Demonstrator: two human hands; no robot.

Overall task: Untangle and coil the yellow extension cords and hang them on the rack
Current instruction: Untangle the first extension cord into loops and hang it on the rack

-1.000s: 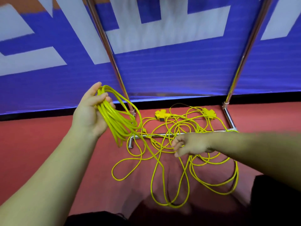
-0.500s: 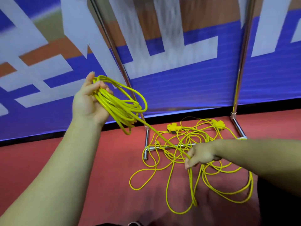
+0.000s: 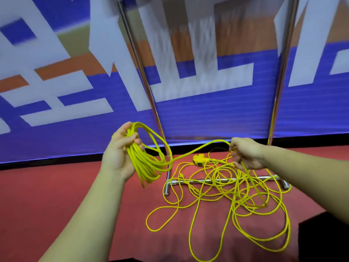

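Observation:
My left hand [image 3: 120, 154] grips a bundle of coiled yellow cord [image 3: 145, 163] that hangs down from my palm. One strand runs from the coil across to my right hand [image 3: 245, 156], which pinches it at chest height and lets it drop to the floor. A tangled heap of yellow cord [image 3: 236, 197] lies on the red floor below my right hand, draped over the rack's base bar [image 3: 211, 180]. A yellow socket block [image 3: 198, 160] sits at the back of the heap. The chrome rack's uprights [image 3: 149, 87] rise behind my hands.
A blue banner with white and orange shapes [image 3: 207, 118] stands right behind the rack. The second chrome upright [image 3: 279, 87] rises at the right. Red floor [image 3: 37, 195] spreads to the left. A dark shape [image 3: 324, 239] fills the lower right corner.
My right hand has risen from the floor heap, lifting a strand up to the coil's height. My left hand kept hold of the coil. The camera tilted upward.

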